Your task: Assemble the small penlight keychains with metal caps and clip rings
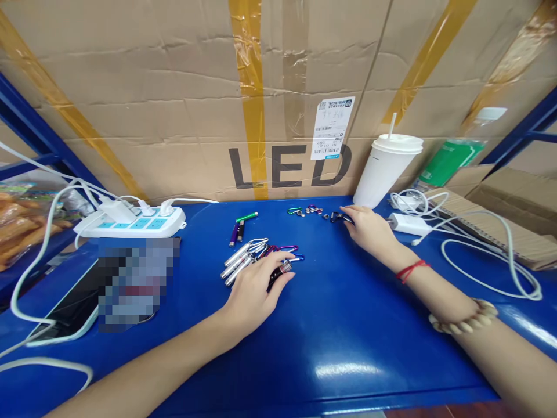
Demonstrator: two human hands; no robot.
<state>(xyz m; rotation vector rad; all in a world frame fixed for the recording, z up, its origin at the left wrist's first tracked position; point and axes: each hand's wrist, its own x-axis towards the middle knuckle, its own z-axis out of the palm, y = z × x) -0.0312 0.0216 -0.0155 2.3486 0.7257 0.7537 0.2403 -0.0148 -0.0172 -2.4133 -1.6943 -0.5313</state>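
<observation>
left hand rests palm-down on the glossy blue tabletop, fingers closed around a small dark red keychain torch, pinning it just beside a heap of silver keychain torches with carabiner clips. right hand reaches forward, fingertips pinching a small dark clip part near scattered small round button cells, beside a white lidded cup with straw.

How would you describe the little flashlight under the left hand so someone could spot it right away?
Start at the blue table below the cardboard box printed LED. Near its middle lies a cluster of silver keychain flashlights, and the left hand rests beside them. Under its fingertips is the dark flashlight, the only black-bodied one there.
</observation>
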